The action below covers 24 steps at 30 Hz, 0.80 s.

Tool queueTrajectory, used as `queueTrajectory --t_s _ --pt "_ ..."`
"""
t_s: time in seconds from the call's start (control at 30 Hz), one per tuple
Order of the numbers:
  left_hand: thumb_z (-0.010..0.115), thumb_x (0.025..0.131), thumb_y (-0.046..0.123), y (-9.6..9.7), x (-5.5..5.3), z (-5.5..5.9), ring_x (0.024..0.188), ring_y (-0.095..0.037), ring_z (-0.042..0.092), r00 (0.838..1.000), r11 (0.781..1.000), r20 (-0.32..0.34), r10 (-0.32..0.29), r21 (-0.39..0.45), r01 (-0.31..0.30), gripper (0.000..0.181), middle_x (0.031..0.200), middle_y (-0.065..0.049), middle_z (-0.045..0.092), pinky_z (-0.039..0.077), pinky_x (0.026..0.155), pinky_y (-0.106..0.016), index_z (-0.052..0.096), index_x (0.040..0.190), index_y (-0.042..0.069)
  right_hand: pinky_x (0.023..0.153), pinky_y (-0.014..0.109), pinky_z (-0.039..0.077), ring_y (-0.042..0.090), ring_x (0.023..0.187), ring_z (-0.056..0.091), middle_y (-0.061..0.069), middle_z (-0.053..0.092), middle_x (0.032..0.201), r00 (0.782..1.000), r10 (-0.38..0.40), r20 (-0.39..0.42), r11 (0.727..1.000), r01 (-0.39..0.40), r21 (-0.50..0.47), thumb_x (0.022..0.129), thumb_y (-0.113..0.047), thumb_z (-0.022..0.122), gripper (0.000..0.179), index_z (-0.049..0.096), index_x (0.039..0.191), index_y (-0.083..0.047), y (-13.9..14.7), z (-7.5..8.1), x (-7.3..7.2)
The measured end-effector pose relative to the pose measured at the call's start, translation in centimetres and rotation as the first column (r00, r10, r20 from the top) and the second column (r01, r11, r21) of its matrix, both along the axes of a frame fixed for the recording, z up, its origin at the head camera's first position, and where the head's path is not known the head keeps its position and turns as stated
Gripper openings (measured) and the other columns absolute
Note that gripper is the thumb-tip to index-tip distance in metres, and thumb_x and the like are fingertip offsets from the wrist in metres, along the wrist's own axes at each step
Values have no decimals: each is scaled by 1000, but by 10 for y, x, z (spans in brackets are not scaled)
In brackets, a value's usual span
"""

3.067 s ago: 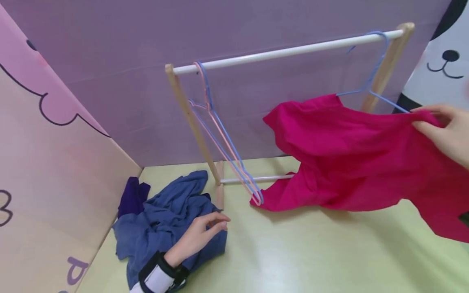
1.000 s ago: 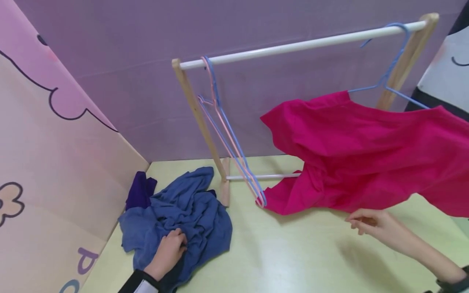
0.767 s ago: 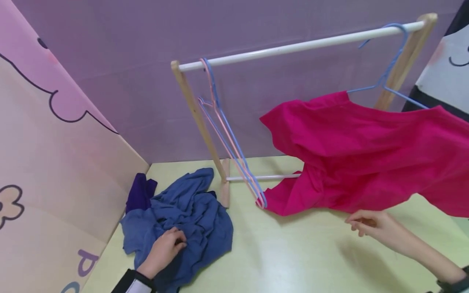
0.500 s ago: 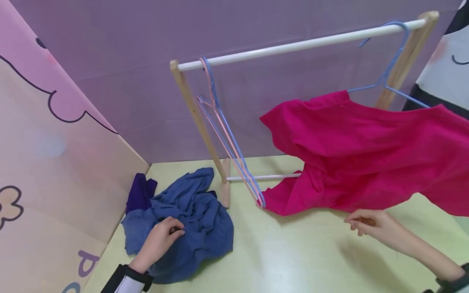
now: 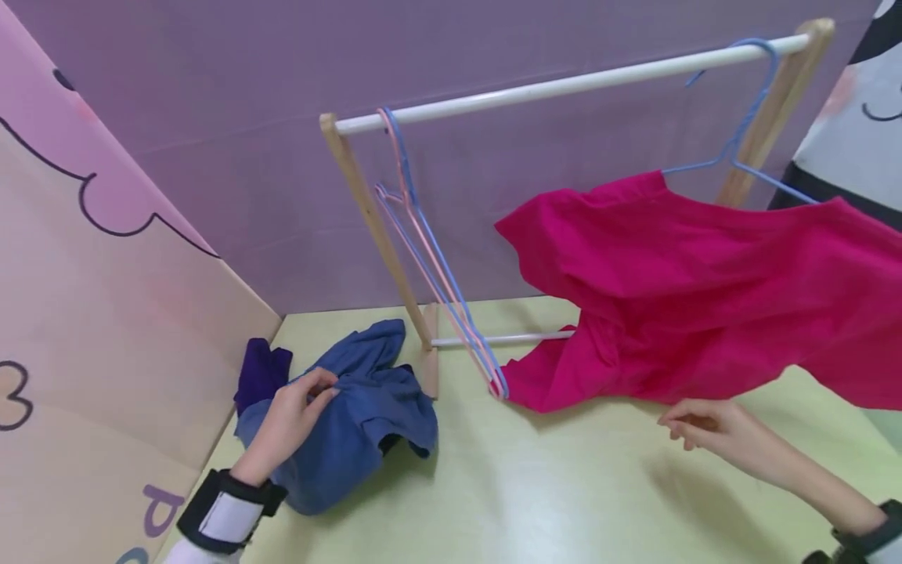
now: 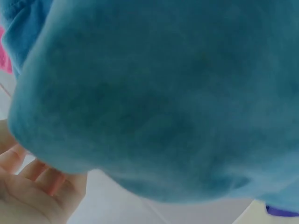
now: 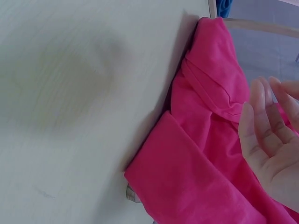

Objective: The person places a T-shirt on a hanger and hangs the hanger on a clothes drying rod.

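A purple backdrop (image 5: 232, 94) rises behind a pale worktop (image 5: 521, 486), with a printed panel (image 5: 106, 313) on the left hand's outer side; the panda picture (image 5: 846, 133) beyond the right hand is cut off by the frame. The left hand (image 5: 292, 415) pinches the blue garment (image 5: 345, 454), which bunches below and ahead of its fingers. In the left wrist view this cloth fills most of the picture and covers the fingertips, so the exact grip is hidden. A dark patch shows under the garment's edge, too small to identify. Ahead of the left hand, a dark purple cloth (image 5: 261, 372) is partly covered by the blue one.

The right hand (image 5: 719, 435) hovers over the worktop, fingers loosely bent, holding nothing. Just ahead of it a pink shirt (image 5: 669, 290) hangs on a blue hanger (image 5: 729, 149), one sleeve running out of frame and the hanger's arms mostly concealed. Between the hands, farther off, pink and blue hangers (image 5: 406, 176) overlap on the rack (image 5: 564, 84), their number hard to make out.
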<state>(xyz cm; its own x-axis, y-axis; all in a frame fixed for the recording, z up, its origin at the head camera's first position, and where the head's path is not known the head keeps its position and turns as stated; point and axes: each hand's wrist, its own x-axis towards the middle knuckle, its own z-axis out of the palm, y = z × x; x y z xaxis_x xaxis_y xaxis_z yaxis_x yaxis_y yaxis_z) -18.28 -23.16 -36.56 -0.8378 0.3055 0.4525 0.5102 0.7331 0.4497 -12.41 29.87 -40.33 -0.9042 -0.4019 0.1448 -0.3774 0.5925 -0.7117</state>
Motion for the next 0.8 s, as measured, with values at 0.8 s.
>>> queueTrajectory --t_s 0.8 --pt "47 89 6 24 -33 80 72 -21 55 996 989 -80 38 147 -26 11 82 -18 62 42 64 -35 51 99 2 54 31 50 12 63 56 -6 58 77 1000 18 13 999 -18 -32 87 -8 53 11 59 96 -7 -3 0 1"
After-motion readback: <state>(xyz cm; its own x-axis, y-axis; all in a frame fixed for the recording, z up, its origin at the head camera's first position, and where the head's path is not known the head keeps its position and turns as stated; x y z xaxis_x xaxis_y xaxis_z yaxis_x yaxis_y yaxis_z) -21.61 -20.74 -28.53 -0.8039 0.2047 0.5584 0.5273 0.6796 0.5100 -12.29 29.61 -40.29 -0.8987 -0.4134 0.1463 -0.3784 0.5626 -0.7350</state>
